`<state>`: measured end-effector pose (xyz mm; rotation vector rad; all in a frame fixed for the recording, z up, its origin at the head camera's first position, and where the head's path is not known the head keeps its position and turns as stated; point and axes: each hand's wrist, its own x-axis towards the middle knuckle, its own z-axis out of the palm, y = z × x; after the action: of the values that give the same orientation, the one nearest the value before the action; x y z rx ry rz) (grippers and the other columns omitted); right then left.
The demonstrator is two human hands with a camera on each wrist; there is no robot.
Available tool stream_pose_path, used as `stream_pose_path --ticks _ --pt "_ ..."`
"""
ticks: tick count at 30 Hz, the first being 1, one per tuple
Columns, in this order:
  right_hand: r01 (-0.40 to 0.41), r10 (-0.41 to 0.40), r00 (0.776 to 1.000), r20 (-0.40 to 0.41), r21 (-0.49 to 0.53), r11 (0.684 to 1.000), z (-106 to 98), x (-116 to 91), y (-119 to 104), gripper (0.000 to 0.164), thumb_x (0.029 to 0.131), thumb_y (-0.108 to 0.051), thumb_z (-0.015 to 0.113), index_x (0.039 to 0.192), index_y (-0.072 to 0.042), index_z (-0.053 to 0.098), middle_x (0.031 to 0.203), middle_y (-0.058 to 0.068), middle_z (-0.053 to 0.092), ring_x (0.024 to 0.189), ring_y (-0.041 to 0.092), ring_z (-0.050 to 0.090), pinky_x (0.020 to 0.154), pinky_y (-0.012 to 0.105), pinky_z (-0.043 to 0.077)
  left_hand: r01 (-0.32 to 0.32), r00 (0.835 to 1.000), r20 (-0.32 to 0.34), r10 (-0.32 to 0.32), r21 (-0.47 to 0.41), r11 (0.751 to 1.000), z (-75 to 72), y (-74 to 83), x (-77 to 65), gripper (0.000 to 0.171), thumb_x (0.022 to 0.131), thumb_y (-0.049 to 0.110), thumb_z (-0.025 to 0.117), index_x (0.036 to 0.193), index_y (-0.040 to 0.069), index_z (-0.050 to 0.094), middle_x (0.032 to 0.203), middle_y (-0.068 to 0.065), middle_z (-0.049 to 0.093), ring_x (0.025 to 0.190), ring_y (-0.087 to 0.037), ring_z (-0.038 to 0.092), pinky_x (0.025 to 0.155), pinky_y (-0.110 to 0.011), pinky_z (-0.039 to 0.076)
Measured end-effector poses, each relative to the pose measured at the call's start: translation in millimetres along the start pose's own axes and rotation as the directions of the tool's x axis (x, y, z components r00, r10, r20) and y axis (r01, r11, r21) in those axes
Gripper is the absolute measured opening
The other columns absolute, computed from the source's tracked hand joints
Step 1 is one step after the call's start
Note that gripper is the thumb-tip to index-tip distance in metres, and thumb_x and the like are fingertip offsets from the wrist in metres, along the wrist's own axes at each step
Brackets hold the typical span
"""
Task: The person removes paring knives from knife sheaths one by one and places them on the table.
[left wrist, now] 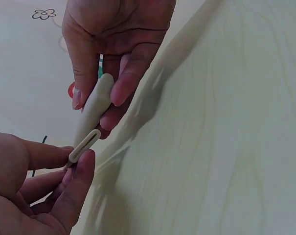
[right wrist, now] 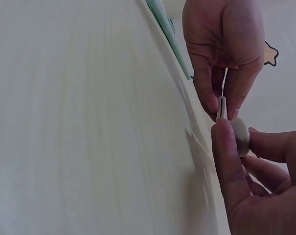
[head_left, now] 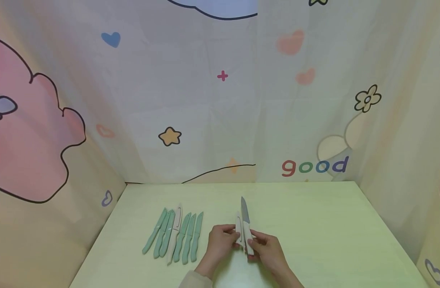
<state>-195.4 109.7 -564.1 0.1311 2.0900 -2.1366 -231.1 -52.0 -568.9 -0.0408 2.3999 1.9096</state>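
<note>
In the head view my right hand [head_left: 269, 248] grips the white handle of a knife [head_left: 245, 212], its bare grey blade pointing away from me. Close on its left, my left hand [head_left: 221, 240] pinches a white blade sheath [head_left: 239, 230] between thumb and fingers. Sheath and knife stand side by side, both raised over the table. The left wrist view shows the slotted open end of the sheath [left wrist: 85, 146] beside the pale handle [left wrist: 95, 105]. From the right wrist, the sheath's slot [right wrist: 222, 107] and the rounded handle end [right wrist: 241, 137] appear between the two hands.
To the left on the pale wooden table [head_left: 324, 240] lies a row of several green knives [head_left: 186, 238] in sheaths. Among them is one white sheathed knife [head_left: 173, 240]. A printed curtain [head_left: 223, 108] stands behind the table and along both sides.
</note>
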Motion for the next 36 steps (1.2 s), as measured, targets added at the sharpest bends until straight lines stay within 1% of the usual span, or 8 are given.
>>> stream_pose_path --ticks 2,6,8,11,19,26,33,36 --pt "-0.002 0.002 1.000 -0.016 -0.006 1.000 1.0 2.2 0.0 0.040 0.092 -0.003 0.063 0.130 0.005 0.055 0.100 0.021 0.065 0.080 0.028 0.066 0.064 0.038 0.062 -0.005 1.000 -0.020 0.006 0.043 0.999 1.2 1.2 2.4 0.029 0.083 0.004 0.071 0.111 -0.004 0.068 0.076 -0.004 0.068 0.057 -0.018 0.064 0.057 -0.026 0.059" --pt "-0.001 0.000 0.999 -0.036 -0.024 1.000 2.3 6.7 1.2 0.040 0.091 -0.003 0.064 0.129 0.005 0.055 0.100 0.021 0.065 0.079 0.027 0.066 0.064 0.036 0.062 -0.009 0.999 -0.042 0.013 0.096 0.995 2.9 2.2 7.0 0.028 0.083 0.004 0.072 0.110 -0.003 0.069 0.075 -0.002 0.068 0.056 -0.017 0.064 0.055 -0.022 0.055" --pt "-0.004 0.002 0.999 -0.042 -0.032 0.999 2.6 8.5 1.9 0.039 0.091 -0.003 0.064 0.129 0.005 0.056 0.100 0.021 0.065 0.079 0.026 0.066 0.063 0.035 0.062 -0.012 0.999 -0.046 0.017 0.107 0.994 3.4 2.2 8.9 0.028 0.083 0.004 0.071 0.110 -0.003 0.069 0.075 -0.003 0.068 0.056 -0.016 0.063 0.054 -0.022 0.055" --pt "-0.005 0.003 0.999 -0.053 -0.039 0.999 2.8 10.8 2.3 0.039 0.091 -0.002 0.064 0.128 0.005 0.057 0.100 0.021 0.066 0.079 0.025 0.066 0.062 0.034 0.062 -0.001 0.999 -0.045 0.006 0.110 0.994 3.8 1.4 12.4 0.028 0.084 0.003 0.071 0.111 -0.003 0.069 0.076 -0.003 0.067 0.056 -0.015 0.064 0.053 -0.021 0.055" --pt "0.018 -0.027 0.995 -0.094 -0.096 0.995 3.2 16.4 -0.1 0.035 0.090 -0.002 0.065 0.124 0.004 0.061 0.094 0.019 0.068 0.073 0.024 0.066 0.059 0.033 0.062 -0.031 0.999 -0.034 0.036 0.144 0.989 4.3 0.2 20.4 0.024 0.086 0.006 0.069 0.107 -0.003 0.071 0.079 -0.004 0.072 0.055 -0.013 0.063 0.053 -0.023 0.056" --pt "0.021 -0.037 0.994 -0.107 -0.140 0.990 4.3 17.9 -3.4 0.034 0.089 -0.002 0.066 0.122 0.005 0.062 0.092 0.019 0.069 0.070 0.024 0.066 0.058 0.031 0.061 -0.037 0.998 -0.036 0.046 0.219 0.975 3.9 0.9 25.2 0.022 0.085 0.007 0.069 0.105 -0.001 0.073 0.075 -0.001 0.071 0.053 -0.011 0.061 0.051 -0.022 0.053" --pt "0.028 -0.047 0.993 -0.110 -0.168 0.985 6.2 19.1 -6.8 0.032 0.089 -0.001 0.066 0.120 0.006 0.063 0.091 0.019 0.070 0.067 0.025 0.066 0.058 0.033 0.062 -0.048 0.998 -0.035 0.059 0.258 0.965 3.8 2.9 28.3 0.021 0.083 0.006 0.068 0.102 0.000 0.074 0.071 0.000 0.070 0.051 -0.009 0.059 0.048 -0.021 0.051" --pt "0.028 -0.050 0.992 -0.118 -0.188 0.982 7.1 20.6 -6.4 0.032 0.088 -0.002 0.066 0.120 0.006 0.063 0.091 0.018 0.070 0.065 0.024 0.066 0.057 0.033 0.061 -0.041 0.998 -0.040 0.054 0.273 0.961 4.7 2.9 30.7 0.020 0.082 0.007 0.069 0.100 0.001 0.075 0.069 0.000 0.069 0.050 -0.008 0.058 0.047 -0.021 0.050"
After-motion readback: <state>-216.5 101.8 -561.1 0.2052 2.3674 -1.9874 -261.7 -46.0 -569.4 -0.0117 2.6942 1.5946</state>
